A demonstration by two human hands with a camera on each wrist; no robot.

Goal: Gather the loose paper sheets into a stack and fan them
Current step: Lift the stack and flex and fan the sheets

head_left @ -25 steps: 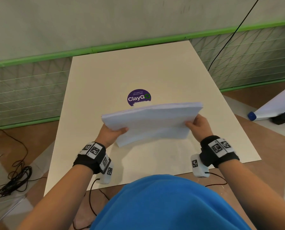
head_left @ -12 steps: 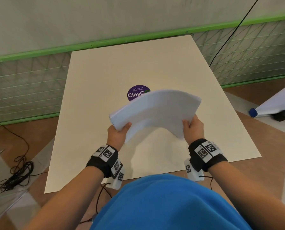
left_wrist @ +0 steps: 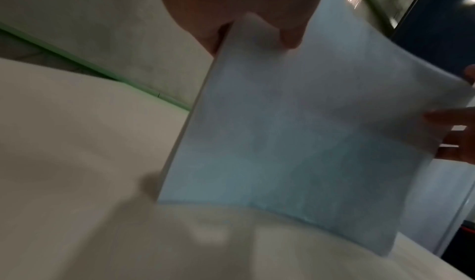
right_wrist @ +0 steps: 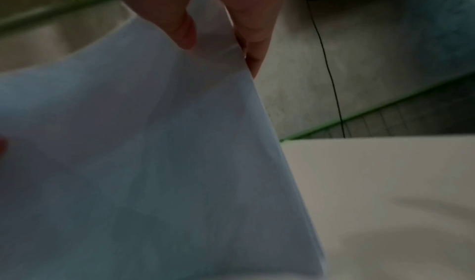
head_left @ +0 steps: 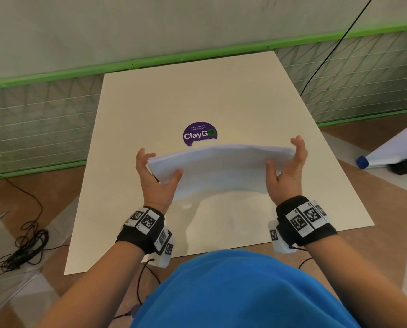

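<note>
A stack of white paper sheets is held upright between both hands, its lower edge close to the cream table. My left hand grips the stack's left side, thumb on the near face and fingers behind. My right hand grips the right side the same way. The stack bows upward in the middle. In the left wrist view the paper hangs from the thumb and fingers, and its lower edge stands just off the table. The right wrist view shows the paper pinched between thumb and fingers.
A round purple ClayGo sticker lies on the table just beyond the stack. A green-trimmed wall runs behind the table. Black cables lie coiled on the floor at the left. A white roll with a blue cap lies on the floor at the right.
The stack has gone from lying tilted in both hands to standing on edge, and the hands have shifted to its left and right sides and moved farther apart.
</note>
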